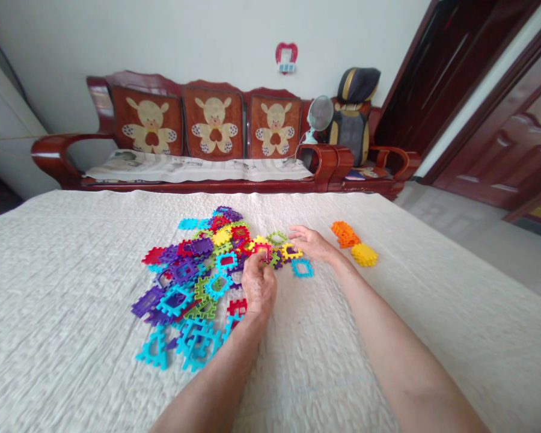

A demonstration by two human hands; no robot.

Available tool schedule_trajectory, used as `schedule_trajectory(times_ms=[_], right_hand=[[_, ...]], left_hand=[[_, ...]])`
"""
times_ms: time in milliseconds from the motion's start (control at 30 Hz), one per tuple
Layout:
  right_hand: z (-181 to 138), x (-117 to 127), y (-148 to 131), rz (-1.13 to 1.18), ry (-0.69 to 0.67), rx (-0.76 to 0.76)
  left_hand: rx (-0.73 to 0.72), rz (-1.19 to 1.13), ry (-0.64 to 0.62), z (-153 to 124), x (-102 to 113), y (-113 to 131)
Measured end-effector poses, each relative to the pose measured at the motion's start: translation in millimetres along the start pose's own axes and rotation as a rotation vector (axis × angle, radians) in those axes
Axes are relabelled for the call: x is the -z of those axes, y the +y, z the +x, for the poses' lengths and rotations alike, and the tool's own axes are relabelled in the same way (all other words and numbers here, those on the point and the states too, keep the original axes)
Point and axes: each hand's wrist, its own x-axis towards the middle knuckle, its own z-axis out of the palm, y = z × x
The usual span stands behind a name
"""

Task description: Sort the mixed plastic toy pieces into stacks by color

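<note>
A loose heap of toothed plastic building tiles (201, 246) in purple, blue, red, green and yellow spreads left of my hands. My left hand (259, 285) reaches to the heap's right edge, thumb and fingers closed on a red square tile (262, 246). Its fingertips are partly hidden. Over the tiles' right side, my right hand (314, 245) has its fingers stretched out, with nothing seen in them. Beside those fingers lie a yellow frame tile (285, 251) and a green frame tile (277, 235). A blue frame tile (302, 275) lies flat just below them.
Right of my right hand, an orange tile stack (345, 234) touches a yellow tile stack (364, 255). A quilted white cloth (433, 313) covers the surface. Beyond its far edge stand a wooden sofa (65, 150) and a small fan (320, 113).
</note>
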Motion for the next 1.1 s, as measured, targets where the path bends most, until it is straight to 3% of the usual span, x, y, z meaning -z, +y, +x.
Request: schedule_trajectory(times_ms=[200,367,500,667,767,967,1100], right_hand=[[1,27,14,-0.119,0.088,-0.040],[-6,39,10,-0.473,0.119,-0.128],[-16,36,-4,-0.719,0.008,-0.259],[-25,20,-10,-0.796,0.083,-0.230],[-34,25,-7,-0.691,0.238,-0.212],[-72,76,17,-0.702,0.765,-0.139],[-88,91,45,-0.725,0.842,-0.256]], left_hand=[[0.008,0.015,-0.005,0,2,2],[-0.004,0.010,0.006,1,0,-3],[-0.013,-0.013,-0.012,1,-2,-7],[-0.006,0.021,0.008,2,-1,-5],[-0.002,0.031,0.000,2,0,-4],[0.017,0.047,-0.021,3,0,-6],[0.015,0.063,-0.026,3,1,-6]])
